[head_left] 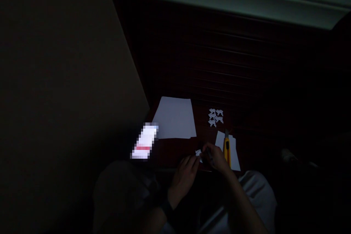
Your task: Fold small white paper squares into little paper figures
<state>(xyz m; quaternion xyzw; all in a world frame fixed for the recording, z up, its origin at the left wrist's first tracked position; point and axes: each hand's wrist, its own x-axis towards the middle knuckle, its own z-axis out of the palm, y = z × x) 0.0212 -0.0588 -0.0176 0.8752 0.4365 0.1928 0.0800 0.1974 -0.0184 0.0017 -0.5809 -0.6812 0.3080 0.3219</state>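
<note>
A small folded white paper piece (197, 152) lies near the table's front edge, partly covered by my fingers. My left hand (186, 172) has its fingertips on the piece's left side and holds it; the thumb is hidden. From the right, my right hand (216, 157) bends its fingers over the same piece. A dark, slim, pen-like thing (210, 156) shows in that hand, too dim to make out fully. Beyond the hands lie several small folded paper figures (215, 117), close together. A yellow utility knife (226, 151) rests beside my right hand, its blade pointing away.
Large white paper sheets (175, 119) lie stacked on the dark table (175, 153). A lit phone (144, 142) is at the left edge, partly against the sheets. Smaller paper (234, 153) lies under the knife. A wall (68, 62) rises at left. The room is very dark.
</note>
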